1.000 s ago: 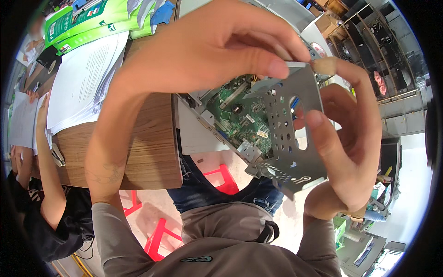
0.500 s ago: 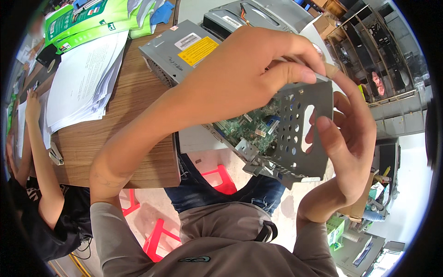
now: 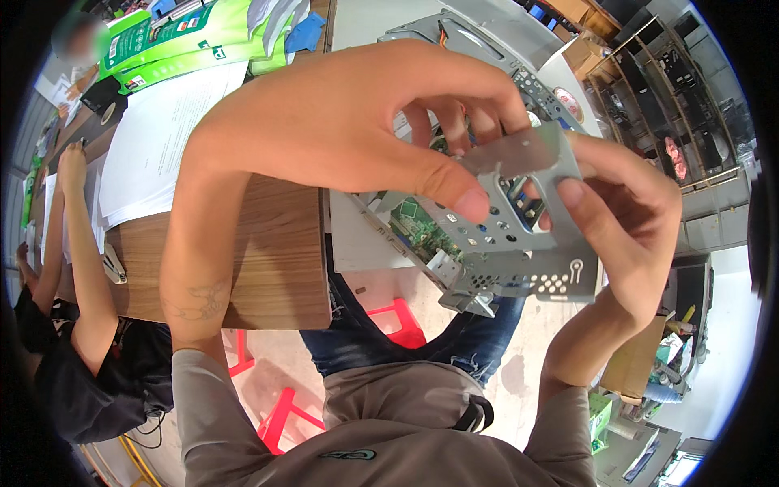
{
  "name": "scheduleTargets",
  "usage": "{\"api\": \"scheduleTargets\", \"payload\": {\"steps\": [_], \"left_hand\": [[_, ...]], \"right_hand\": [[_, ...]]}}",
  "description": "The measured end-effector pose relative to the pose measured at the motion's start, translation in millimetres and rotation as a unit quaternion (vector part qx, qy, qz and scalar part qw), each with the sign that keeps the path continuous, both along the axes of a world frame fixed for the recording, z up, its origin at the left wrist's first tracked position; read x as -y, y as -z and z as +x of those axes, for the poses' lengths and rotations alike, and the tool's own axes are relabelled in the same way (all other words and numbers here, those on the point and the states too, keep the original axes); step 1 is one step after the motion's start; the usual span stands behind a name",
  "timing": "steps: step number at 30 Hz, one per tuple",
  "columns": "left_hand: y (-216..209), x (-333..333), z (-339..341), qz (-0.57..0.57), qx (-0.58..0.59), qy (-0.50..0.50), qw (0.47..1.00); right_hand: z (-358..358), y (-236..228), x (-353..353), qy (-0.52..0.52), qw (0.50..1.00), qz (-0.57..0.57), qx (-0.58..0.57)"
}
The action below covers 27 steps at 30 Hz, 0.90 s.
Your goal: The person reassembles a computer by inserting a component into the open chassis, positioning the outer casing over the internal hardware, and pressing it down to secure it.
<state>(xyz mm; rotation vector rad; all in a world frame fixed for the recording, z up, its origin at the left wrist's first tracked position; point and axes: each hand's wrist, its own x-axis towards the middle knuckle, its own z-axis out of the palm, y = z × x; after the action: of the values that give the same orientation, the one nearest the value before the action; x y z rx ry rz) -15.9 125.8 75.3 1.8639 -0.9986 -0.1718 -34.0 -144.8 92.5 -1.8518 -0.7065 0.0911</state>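
A grey perforated metal drive bracket (image 3: pixel 519 261) with an oblong cutout is tilted above an open computer case (image 3: pixel 375 227). My left hand (image 3: pixel 357 114) reaches over the bracket from the left and grips it, the thumb on its holed face and the fingers curled over the far side. My right hand (image 3: pixel 629 223) holds the bracket's right end, with its thumb on the near face and fingers behind. Below the bracket, part of a green circuit board (image 3: pixel 422 231) shows inside the case. The bracket and my left hand hide the rest of the case.
A brown wooden table (image 3: pixel 268 260) carries stacked papers (image 3: pixel 162 138), green bags (image 3: pixel 178 40) and a stapler (image 3: pixel 114 265). Another person's arm (image 3: pixel 81 243) rests at far left. Red stools (image 3: pixel 398 323) stand below. A wire rack (image 3: pixel 673 97) is at the right.
The bracket has tipped from nearly upright to a flatter slant. My left hand has shifted left, its thumb moving from the top edge onto the holed face. My right hand keeps its hold.
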Motion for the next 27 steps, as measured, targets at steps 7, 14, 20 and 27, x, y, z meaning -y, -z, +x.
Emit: {"api": "scheduleTargets", "payload": {"steps": [7, 14, 20, 27], "left_hand": [[-11.4, -4.2, -0.8, 0.011, -0.062, 0.025, 0.998], [42.0, 19.8, 22.8, -0.118, 0.021, -0.017, 0.993], [42.6, 21.1, 33.2, -0.108, -0.072, 0.026, 0.991], [38.9, 19.3, 28.8, -0.048, -0.034, -0.104, 0.993]], "right_hand": [[22.3, -6.0, -6.8, -0.059, 0.987, -0.018, 0.148], [53.0, -11.8, -17.7, -0.24, 0.934, -0.053, 0.261], [67.9, -13.5, -17.6, -0.341, 0.888, -0.051, 0.305], [68.6, -0.2, -4.2, -0.234, 0.946, -0.036, 0.221]]}}
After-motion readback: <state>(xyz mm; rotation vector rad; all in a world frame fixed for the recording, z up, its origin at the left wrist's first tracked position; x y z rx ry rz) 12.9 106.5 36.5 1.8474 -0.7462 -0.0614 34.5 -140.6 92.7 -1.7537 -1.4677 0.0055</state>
